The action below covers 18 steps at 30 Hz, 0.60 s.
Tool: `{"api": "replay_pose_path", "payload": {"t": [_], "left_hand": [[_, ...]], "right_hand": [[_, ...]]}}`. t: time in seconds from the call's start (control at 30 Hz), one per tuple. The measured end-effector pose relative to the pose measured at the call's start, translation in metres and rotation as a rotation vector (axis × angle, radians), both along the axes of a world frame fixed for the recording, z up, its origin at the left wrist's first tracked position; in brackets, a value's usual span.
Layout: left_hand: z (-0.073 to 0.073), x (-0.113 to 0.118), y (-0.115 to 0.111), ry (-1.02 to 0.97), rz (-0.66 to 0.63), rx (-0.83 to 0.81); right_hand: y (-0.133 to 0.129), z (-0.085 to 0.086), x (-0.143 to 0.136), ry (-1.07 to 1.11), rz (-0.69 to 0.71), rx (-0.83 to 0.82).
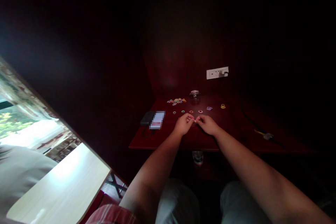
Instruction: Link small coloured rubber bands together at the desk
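Observation:
Over the dark red table (157,141), my left hand (184,124) and my right hand (207,124) meet at the fingertips. Both pinch a small yellowish piece (195,121), mostly covered by the fingers. Beyond them lies a row of small rings: a pale one (174,112), a green one (183,111), an orange one (191,112) and a pink one (200,111). Further right are a purple piece (209,108) and a yellow piece (223,106). A pile of colourful rings (177,101) sits behind the row, left of a clear jar (194,96) with a pinkish top.
At the left of the table are a black case (147,118) and a phone (157,119) with a blurred screen. A socket strip (217,73) with a plug is on the back wall. A small object (268,136) lies at the right. Below the table edge is a cup (197,157).

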<state>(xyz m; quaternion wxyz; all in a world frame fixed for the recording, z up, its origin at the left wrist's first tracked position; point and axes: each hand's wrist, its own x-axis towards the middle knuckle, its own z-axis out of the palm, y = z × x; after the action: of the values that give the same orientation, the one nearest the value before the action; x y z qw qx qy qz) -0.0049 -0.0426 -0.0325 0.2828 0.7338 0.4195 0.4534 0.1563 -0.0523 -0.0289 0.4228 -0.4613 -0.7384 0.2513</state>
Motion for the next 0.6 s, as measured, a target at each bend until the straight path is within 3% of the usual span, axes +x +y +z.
{"api": "replay_pose_path", "payload": {"t": [0.2,0.6], "left_hand": [[-0.008,-0.003,0.010,-0.062,-0.009,0.015],[-0.007,-0.004,0.010,-0.101,-0.065,-0.064]], "right_hand": [[0.002,-0.003,-0.002,0.071,-0.002,-0.040],[0.004,-0.010,-0.002,0.122,0.010,-0.070]]}}
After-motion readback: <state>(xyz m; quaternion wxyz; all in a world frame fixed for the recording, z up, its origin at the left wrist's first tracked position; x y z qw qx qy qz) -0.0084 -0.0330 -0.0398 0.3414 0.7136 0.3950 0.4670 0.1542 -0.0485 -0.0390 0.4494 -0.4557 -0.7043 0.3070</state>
